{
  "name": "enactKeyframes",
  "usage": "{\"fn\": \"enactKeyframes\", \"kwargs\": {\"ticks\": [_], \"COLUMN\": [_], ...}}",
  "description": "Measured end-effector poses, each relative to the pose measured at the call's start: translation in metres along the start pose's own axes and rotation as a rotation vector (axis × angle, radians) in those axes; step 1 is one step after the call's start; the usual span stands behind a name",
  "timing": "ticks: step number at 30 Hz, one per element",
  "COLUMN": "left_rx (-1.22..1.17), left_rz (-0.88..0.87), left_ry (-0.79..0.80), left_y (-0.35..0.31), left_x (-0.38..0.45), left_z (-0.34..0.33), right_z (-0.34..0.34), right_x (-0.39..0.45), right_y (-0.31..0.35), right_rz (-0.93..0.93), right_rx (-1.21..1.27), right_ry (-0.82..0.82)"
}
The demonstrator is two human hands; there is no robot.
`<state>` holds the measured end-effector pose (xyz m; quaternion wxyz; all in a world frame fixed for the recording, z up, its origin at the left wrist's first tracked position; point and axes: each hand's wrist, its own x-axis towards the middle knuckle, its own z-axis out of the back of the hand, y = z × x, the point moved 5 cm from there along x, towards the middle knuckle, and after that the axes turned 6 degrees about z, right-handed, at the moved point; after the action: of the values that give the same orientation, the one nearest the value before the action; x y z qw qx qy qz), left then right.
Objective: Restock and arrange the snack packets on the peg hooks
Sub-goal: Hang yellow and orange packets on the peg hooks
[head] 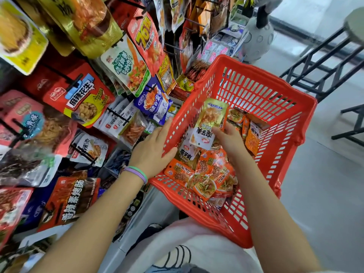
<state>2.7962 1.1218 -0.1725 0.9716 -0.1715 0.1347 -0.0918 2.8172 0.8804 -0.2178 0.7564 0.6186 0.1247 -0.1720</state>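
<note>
The red slotted plastic basket (pixel 256 91) at right looks smooth and slightly shiny. The glossy foil-and-film snack packets (pixel 208 123) inside it glint. At far left, black metal peg hooks (pixel 65 75) look matt.

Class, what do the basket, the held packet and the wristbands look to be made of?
Basket: moulded red plastic, going by its slotted lattice walls and slight gloss.
Packet: probably foil-lined plastic film; it glints and crinkles.
Wristbands: likely silicone or rubber; smooth, matte, thin loops.
</note>
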Motion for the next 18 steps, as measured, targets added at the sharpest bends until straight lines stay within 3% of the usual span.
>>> {"fn": "enactKeyframes", "kwargs": {"ticks": [5, 8, 11, 14, 18], "left_rx": [-0.114, -0.160, -0.173, -0.165, -0.136], "left_rz": [0.077, 0.091, 0.102, 0.109, 0.097], "left_ry": [0.000, 0.002, 0.005, 0.012, 0.007], "left_y": [0.012, 0.016, 0.017, 0.018, 0.019], "left_x": [-0.025, -0.033, -0.037, -0.036, -0.034], "left_z": [-0.004, -0.005, -0.006, -0.008, -0.011], "right_z": [-0.031, -0.062, -0.083, -0.084, -0.083], "right_x": [-0.006, -0.003, -0.005, -0.004, 0.007], "right_y": [-0.018, -0.045, -0.053, -0.063, -0.068], "right_rz": [-0.127, -0.188, -0.141, -0.209, -0.230], "right_rx": [-0.264, -0.380, -0.304, -0.238, -0.157], "right_ry": [0.179, 0.111, -0.017, -0.056, -0.008]}}
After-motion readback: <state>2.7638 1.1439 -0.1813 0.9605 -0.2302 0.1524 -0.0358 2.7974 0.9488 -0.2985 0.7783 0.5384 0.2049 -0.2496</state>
